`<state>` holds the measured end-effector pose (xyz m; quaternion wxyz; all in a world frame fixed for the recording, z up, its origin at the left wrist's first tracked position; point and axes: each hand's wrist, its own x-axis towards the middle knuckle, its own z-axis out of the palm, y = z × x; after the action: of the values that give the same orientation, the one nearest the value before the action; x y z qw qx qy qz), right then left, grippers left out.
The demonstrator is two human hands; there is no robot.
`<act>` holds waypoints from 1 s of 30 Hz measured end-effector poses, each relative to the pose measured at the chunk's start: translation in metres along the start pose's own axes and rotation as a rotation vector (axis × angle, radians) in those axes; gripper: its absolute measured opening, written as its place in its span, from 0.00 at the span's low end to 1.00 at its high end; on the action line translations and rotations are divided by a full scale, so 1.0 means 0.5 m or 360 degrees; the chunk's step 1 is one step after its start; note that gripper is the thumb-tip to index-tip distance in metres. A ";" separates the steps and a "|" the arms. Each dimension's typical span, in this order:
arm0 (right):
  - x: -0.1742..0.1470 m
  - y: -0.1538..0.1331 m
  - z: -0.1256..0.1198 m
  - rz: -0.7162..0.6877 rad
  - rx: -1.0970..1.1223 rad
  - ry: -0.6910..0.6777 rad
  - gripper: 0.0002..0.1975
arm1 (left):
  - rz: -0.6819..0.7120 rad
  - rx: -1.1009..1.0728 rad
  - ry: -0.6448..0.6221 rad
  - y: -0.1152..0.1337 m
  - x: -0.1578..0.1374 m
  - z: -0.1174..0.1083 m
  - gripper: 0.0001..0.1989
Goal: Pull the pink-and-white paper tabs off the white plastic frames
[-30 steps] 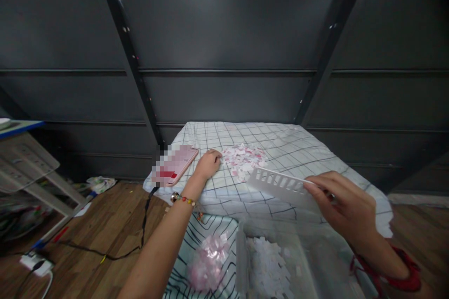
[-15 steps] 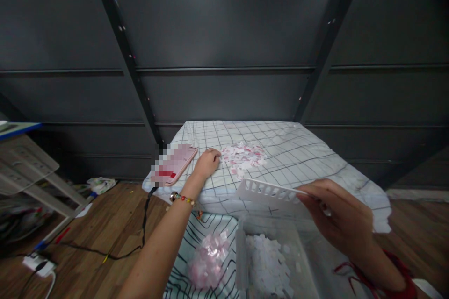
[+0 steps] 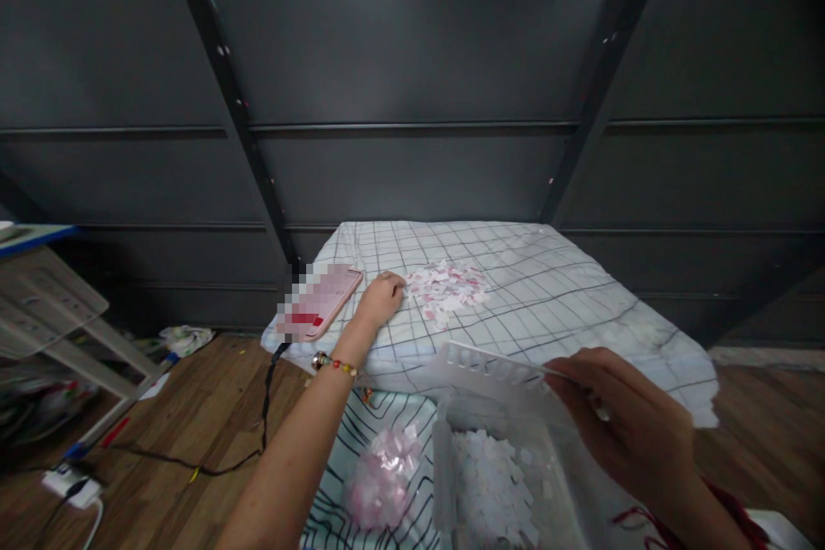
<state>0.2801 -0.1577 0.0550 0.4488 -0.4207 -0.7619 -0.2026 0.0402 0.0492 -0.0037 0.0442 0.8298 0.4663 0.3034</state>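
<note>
My left hand (image 3: 381, 299) rests on the checked cloth with its fingers curled, the tips at the left edge of a pile of small pink and white paper pieces (image 3: 448, 285). Whether those fingers pinch anything is hidden. My right hand (image 3: 635, 421) grips the right end of a white slotted plastic strip (image 3: 486, 368) between thumb and fingers. The strip is held over the far side of a clear plastic bin (image 3: 442, 473). Inside the bin lie many small white pieces (image 3: 493, 481).
Left of the bin, a bundle of shiny pink plastic wrap (image 3: 387, 477) lies on wavy-striped fabric (image 3: 335, 455). A pink phone (image 3: 332, 296), partly blurred out, sits by my left wrist with a black cable (image 3: 265, 400) trailing to a power strip (image 3: 72, 488). Dark panels (image 3: 412, 172) stand behind.
My right hand has lowered the slotted strip slightly toward the bin and moved a little right. My left hand and the paper pile stay in place.
</note>
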 end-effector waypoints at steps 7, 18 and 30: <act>0.007 0.034 -0.006 0.0152 -0.0119 0.0119 0.04 | 0.0007 -0.0023 -0.0012 -0.003 0.001 0.001 0.14; 0.024 0.112 0.033 0.0398 -0.0010 0.0251 0.03 | -0.0003 -0.0032 -0.0005 -0.003 0.002 0.002 0.15; 0.068 0.187 0.094 0.0421 0.0111 0.0256 0.07 | 0.0022 -0.0003 -0.0010 -0.008 0.007 0.006 0.14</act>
<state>0.3245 -0.0569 0.0535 0.5454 -0.4840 -0.6681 -0.1482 0.0401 0.0549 -0.0061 0.0443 0.8339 0.4602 0.3015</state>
